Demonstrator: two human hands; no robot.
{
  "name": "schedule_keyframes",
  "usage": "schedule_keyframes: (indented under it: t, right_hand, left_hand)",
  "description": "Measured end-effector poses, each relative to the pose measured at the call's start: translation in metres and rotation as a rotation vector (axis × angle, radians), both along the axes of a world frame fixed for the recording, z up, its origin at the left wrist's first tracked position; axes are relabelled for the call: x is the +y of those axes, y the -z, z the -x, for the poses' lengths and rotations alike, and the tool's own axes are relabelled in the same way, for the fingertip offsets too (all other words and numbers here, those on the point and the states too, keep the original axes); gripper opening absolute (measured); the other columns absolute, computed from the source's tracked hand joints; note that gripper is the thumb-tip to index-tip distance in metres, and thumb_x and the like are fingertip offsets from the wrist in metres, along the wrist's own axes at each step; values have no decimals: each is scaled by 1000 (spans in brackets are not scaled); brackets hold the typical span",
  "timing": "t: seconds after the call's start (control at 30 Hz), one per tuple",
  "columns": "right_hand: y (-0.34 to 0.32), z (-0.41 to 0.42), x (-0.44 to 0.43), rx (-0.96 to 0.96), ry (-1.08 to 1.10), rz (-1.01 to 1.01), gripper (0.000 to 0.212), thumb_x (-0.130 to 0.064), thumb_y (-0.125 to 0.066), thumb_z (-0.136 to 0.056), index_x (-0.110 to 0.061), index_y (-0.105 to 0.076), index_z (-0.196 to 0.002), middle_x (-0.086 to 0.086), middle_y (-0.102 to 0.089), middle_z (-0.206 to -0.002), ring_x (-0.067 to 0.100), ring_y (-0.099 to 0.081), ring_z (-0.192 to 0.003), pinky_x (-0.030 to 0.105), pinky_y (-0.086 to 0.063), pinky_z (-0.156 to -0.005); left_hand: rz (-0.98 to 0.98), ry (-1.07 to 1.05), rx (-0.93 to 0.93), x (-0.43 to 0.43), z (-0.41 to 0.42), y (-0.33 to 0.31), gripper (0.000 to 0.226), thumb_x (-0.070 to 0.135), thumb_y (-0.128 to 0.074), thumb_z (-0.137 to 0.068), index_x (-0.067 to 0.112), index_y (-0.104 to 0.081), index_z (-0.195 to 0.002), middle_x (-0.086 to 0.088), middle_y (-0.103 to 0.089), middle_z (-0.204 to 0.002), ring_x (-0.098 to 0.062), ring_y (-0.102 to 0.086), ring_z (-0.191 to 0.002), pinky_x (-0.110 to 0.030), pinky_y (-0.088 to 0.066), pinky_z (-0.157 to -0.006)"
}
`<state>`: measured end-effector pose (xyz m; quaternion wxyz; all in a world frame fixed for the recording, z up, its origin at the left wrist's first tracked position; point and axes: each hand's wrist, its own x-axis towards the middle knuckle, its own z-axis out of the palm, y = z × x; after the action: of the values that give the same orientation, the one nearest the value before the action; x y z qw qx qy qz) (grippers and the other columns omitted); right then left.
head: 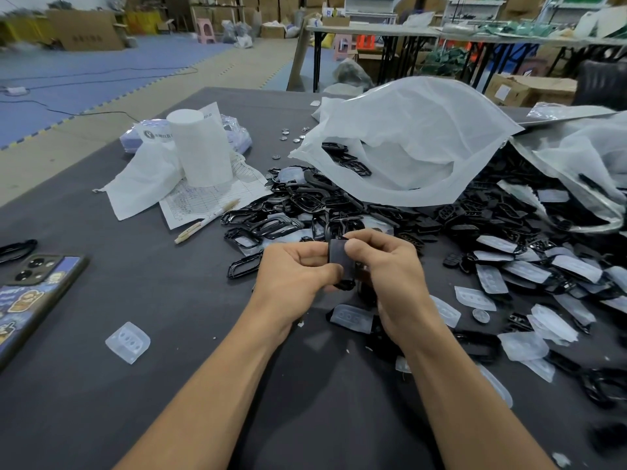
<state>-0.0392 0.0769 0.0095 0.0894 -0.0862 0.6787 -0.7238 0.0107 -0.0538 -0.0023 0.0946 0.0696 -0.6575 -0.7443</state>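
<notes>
- The left grip (295,269) and right grip (390,269) are both pinching one small black part (340,261).
- It is being held just above the counter (169,334), near the middle.
- It is looking light, stiff and slippery; holding its edges seems best.

Blue foam floor mats (84,72), cardboard boxes (86,30) along wall, folding tables (373,30), pink stool (206,28).

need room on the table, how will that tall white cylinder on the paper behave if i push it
Probably tips rather than slides: the white cylinder stands upright, taller than wide, on loose paper. It looks foam-like, so likely light. Once down, it may roll.
</notes>
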Motion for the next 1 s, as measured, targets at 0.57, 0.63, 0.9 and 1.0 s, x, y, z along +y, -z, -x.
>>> schedule_keyframes:
  t: [0.57,0.63,0.9,1.0]
  right_hand:
    - [4,-3,-3,248,126,-286,26,-4,-77,-82,-30,-81,-82,-16,-78,-76,1,-75,-75,22,-61,-73]
    - [3,-5,-4,258,119,-296,26,-3,-77,-82,-28,-82,-84,-17,-77,-75,0,-75,-74,19,-60,-72]
    - [3,-6,-3,286,99,-314,36,-1,-75,-80,-37,-78,-77,-19,-76,-73,-1,-74,-73,15,-58,-69]
    - [2,-6,-3,288,95,-299,40,-2,-75,-80,-42,-77,-72,-20,-76,-73,-1,-74,-73,15,-58,-69]
  left_hand:
    - [400,-264,-21,-3,5,3,14,33,-74,-83,31,-80,-70,8,-70,-58,-7,-62,-55,-35,-58,-58]
    - [377,-278,-11,-3,4,2,13,30,-77,-82,40,-81,-75,12,-74,-63,-2,-67,-57,-25,-55,-51]
    - [129,-274,-33,-6,7,-1,14,29,-81,-67,28,-84,-80,-3,-80,-77,-19,-77,-72,-38,-65,-72]
    - [132,-264,-15,-5,6,-2,12,26,-81,-69,25,-84,-80,-5,-80,-76,-21,-76,-70,-39,-66,-71]
